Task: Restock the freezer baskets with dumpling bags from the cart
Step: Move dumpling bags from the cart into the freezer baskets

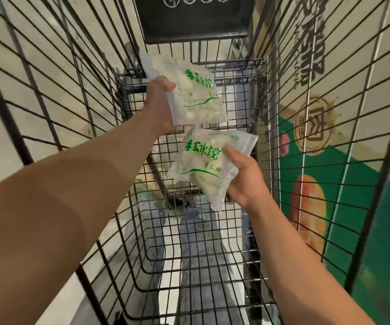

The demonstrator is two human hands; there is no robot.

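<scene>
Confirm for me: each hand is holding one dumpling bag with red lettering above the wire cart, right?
Not quite. The head view shows green lettering, not red. The left hand holds one dumpling bag and the right hand holds another dumpling bag, both above the wire cart.

Left arm: bare forearm reaching forward and to the right from the lower left edge of the view, wrist straight. Left hand (160,103): raised higher and farther out than the other, thumb on top, fingers curled, gripping the edge of a clear plastic dumpling bag with green print (195,95).

Right arm: bare forearm rising from the lower right edge. Right hand (244,178): lower and nearer, thumb pressed across the face of a second clear green-printed dumpling bag (203,165), fingers hidden beneath it.
</scene>
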